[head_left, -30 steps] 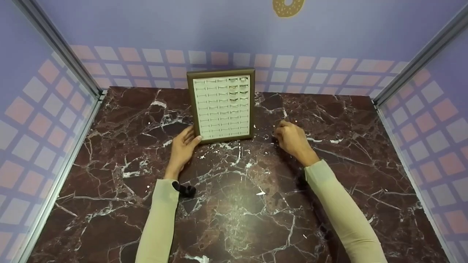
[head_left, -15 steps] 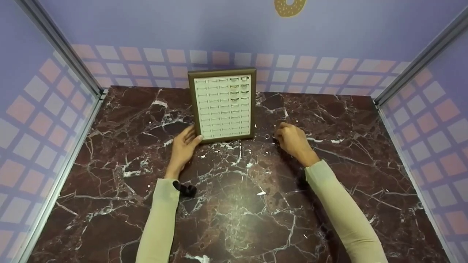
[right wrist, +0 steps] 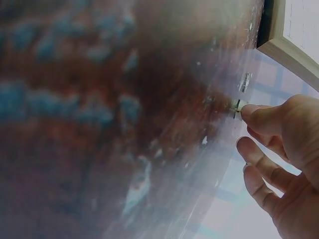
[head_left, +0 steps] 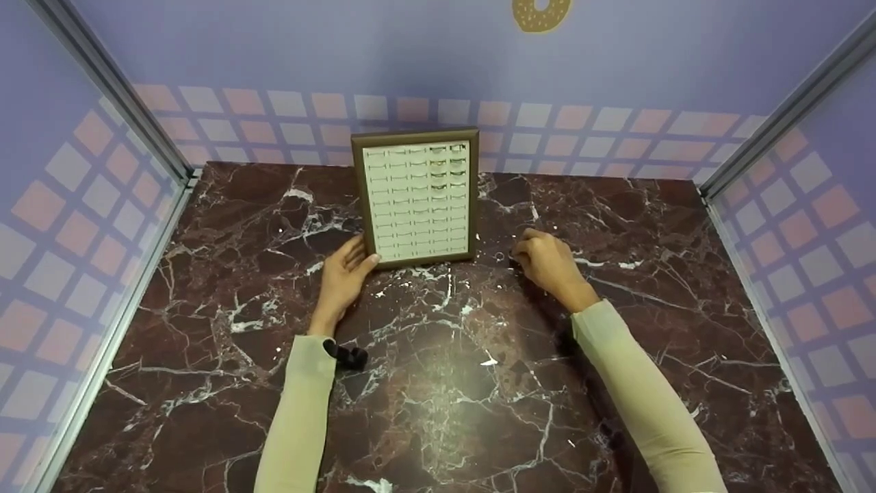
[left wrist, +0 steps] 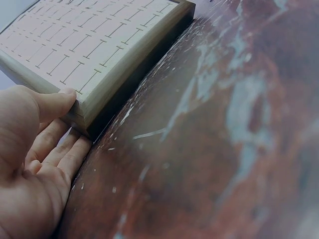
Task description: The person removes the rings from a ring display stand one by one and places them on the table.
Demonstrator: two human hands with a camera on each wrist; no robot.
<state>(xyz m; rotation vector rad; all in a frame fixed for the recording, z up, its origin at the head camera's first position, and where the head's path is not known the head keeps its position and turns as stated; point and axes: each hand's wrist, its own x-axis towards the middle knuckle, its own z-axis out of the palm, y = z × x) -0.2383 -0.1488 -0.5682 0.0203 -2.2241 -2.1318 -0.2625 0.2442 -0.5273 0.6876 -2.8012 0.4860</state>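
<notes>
A brown-framed ring display board (head_left: pixel 419 205) with a pale slotted panel stands upright near the back wall. Several rings (head_left: pixel 438 174) sit in slots at its upper right. My left hand (head_left: pixel 342 274) grips the lower left corner, its thumb (left wrist: pixel 60 102) on the front of the frame and its fingers (left wrist: pixel 67 149) behind and under the corner. Right of the board, my right hand (head_left: pixel 545 260) pinches a small ring (right wrist: pixel 238 108) low at the table top, mostly hidden by the fingertips. Another ring (right wrist: pixel 244 82) rests on the table just beside it.
The dark red marbled table (head_left: pixel 438 383) has white veins and small pale specks. Behind it stands a lilac wall (head_left: pixel 274 48) with pink and white squares; similar panels close both sides. A black strap (head_left: pixel 348 355) hangs by the left cuff.
Almost nothing moves. Both hands keep their places, and the board stays upright; the right fingers shift only very slightly beside the loose ring.
</notes>
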